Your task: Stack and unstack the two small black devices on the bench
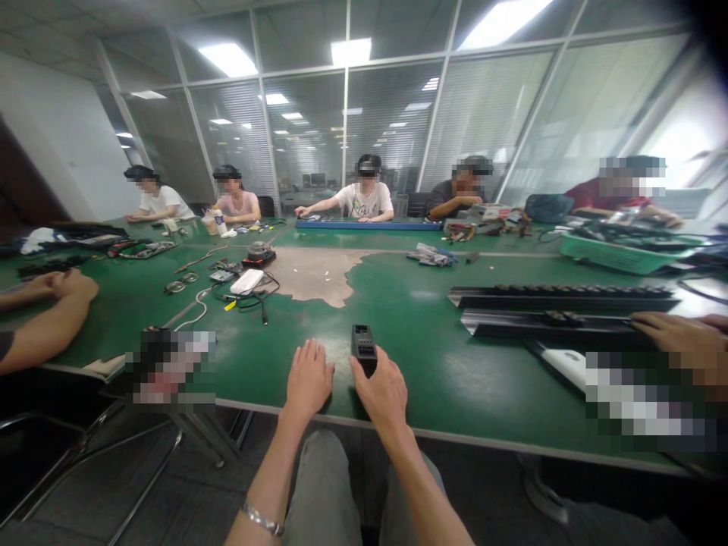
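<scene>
In the head view my right hand grips a small black oblong plastic housing near the table's front edge. The thumb is on its left side and the fingers are on its right. Recessed slots show on the upper face of the housing; its lower end is partly behind the hand. My left hand lies palm down on the green tabletop, left of the housing and apart from it. Its fingers stretch forward and it holds nothing.
Two long black rails lie to the right, with another person's hand on the nearer one. A green basket stands behind them. A white box with cables lies left of centre. Several people sit around the table.
</scene>
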Demonstrator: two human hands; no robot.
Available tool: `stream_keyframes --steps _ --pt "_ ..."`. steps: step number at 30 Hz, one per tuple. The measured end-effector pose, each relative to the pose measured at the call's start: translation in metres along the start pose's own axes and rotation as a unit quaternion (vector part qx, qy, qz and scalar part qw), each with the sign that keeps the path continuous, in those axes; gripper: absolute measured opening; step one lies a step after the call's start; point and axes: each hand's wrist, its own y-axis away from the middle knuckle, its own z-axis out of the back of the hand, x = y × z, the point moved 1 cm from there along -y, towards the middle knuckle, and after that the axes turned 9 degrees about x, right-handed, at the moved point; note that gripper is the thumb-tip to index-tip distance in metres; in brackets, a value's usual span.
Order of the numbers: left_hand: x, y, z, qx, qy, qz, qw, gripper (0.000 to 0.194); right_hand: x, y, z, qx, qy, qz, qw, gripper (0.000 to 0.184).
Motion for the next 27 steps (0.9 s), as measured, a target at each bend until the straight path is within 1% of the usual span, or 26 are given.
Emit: stream_keyframes --steps 3,6,8,10,12,15,18,20,23,25,27 --pt "0.000 0.000 0.001 0.003 0.001 0.002 1.000 0.047 0.006 -0.004 0.011 -0.014 -0.031 0.001 0.999 0.049" --pt "0.000 0.000 0.002 0.007 0.000 0.003 1.000 0.047 0.009 -0.010 0.028 -0.042 -0.069 0.015 0.997 0.054" --pt "-0.001 0.000 0.002 0.008 -0.001 0.002 1.000 0.047 0.003 -0.013 0.038 -0.065 -0.084 0.018 0.994 0.058" --pt "-0.001 0.001 0.001 0.010 -0.004 0.003 1.000 0.048 -0.008 -0.015 0.042 -0.079 -0.082 0.006 0.993 0.061" --pt "-0.001 0.001 0.001 0.012 -0.008 0.004 1.000 0.048 -0.024 -0.016 0.041 -0.080 -0.065 -0.017 0.995 0.062" --pt "-0.002 0.000 0.001 0.014 -0.015 0.004 1.000 0.049 -0.048 -0.015 0.032 -0.067 -0.035 -0.040 0.996 0.061" --pt "-0.002 0.000 0.002 0.015 -0.019 0.002 1.000 0.049 -0.063 -0.013 0.022 -0.052 -0.011 -0.054 0.997 0.061" --pt "-0.003 0.001 0.002 0.015 -0.019 0.002 1.000 0.050 -0.069 -0.012 0.017 -0.044 -0.004 -0.050 0.998 0.060" --pt "-0.003 0.000 0.003 0.017 -0.017 0.003 1.000 0.050 -0.075 -0.010 0.011 -0.051 0.002 -0.020 0.999 0.059" --pt "-0.003 0.000 0.003 0.020 -0.015 0.003 1.000 0.051 -0.077 -0.010 0.008 -0.066 0.011 -0.006 0.998 0.065" --pt "-0.003 0.000 0.003 0.023 -0.012 0.002 1.000 0.050 -0.079 -0.008 0.005 -0.079 0.024 -0.003 0.997 0.076"
